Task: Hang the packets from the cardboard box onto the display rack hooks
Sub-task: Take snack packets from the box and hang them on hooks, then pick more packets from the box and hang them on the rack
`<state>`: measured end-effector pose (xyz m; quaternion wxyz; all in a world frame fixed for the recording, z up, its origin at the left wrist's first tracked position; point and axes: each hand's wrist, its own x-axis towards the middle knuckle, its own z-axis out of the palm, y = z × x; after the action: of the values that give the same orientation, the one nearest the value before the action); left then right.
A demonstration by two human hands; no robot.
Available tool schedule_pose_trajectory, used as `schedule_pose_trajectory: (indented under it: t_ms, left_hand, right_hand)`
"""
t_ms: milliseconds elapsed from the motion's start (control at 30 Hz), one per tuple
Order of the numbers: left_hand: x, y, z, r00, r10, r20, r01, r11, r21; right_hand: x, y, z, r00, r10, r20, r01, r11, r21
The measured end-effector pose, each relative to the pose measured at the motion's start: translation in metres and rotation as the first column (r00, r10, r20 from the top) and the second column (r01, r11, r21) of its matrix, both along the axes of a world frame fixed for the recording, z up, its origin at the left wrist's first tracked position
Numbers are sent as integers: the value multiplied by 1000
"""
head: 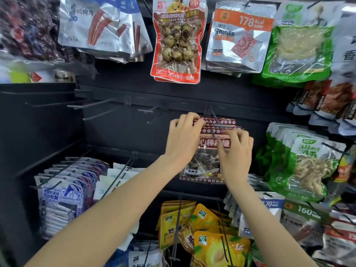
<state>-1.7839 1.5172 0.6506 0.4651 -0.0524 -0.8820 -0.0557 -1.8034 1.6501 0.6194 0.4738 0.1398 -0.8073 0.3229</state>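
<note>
A dark-red and pink lollipop packet (210, 143) hangs in front of the black rack panel, with a few identical packets stacked behind it on a grey hook (215, 120). My left hand (183, 137) grips the packets' upper left corner with curled fingers. My right hand (236, 153) pinches the top right edge of the front packet beside the hook's tip. The cardboard box is out of view.
Empty grey hooks (92, 106) jut from the panel to the left. A quail-egg packet (177, 41) hangs above, green packets (300, 162) to the right, yellow packets (204, 228) below and blue-white packets (65, 191) lower left.
</note>
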Motion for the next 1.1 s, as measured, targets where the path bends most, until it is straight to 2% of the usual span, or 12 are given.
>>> schedule_pose_trajectory:
  t_ms: [67, 133, 300, 400, 467, 600, 733, 833, 900, 967, 1100]
  left_hand:
    - [6, -8, -8, 999, 11, -43, -14, 998, -60]
    - [16, -15, -13, 999, 9, 35, -6, 996, -86]
    - [48, -59, -29, 947, 132, 293, -119, 991, -63]
    - [79, -110, -53, 850, 193, 489, -236, 971, 28]
    - [107, -149, -75, 790, 225, 571, -340, 935, 100]
    - [178, -230, -123, 693, 217, 687, -518, 813, 266]
    - [267, -305, -162, 664, 208, 719, -633, 669, 391]
    - [331, -361, -188, 562, 281, 778, -762, 542, 355]
    - [370, -399, -210, 497, 307, 812, -813, 492, 311]
    - [404, -431, -233, 404, 289, 868, -842, 489, 229]
    - [444, -482, -281, 149, 143, 978, -819, 573, 41]
  right_hand:
    - [8, -5, -6, 985, 83, 151, -82, 997, -13]
    - [12, -13, -11, 943, 182, 277, -196, 980, 23]
    - [31, -52, -18, 840, 339, 423, -413, 906, 95]
    - [52, -94, -27, 701, 444, 557, -588, 802, 100]
    - [69, -131, -40, 588, 488, 645, -691, 718, 86]
    - [113, -222, -78, 388, 510, 768, -846, 527, 78]
    - [177, -319, -118, 243, 509, 826, -929, 366, 48]
    - [231, -384, -145, 137, 471, 871, -970, 244, 21]
    - [264, -422, -162, 93, 431, 898, -984, 179, 16]
    - [291, -459, -181, 69, 379, 923, -991, 135, 18]
    - [319, -520, -227, 177, 202, 963, -983, 90, 162]
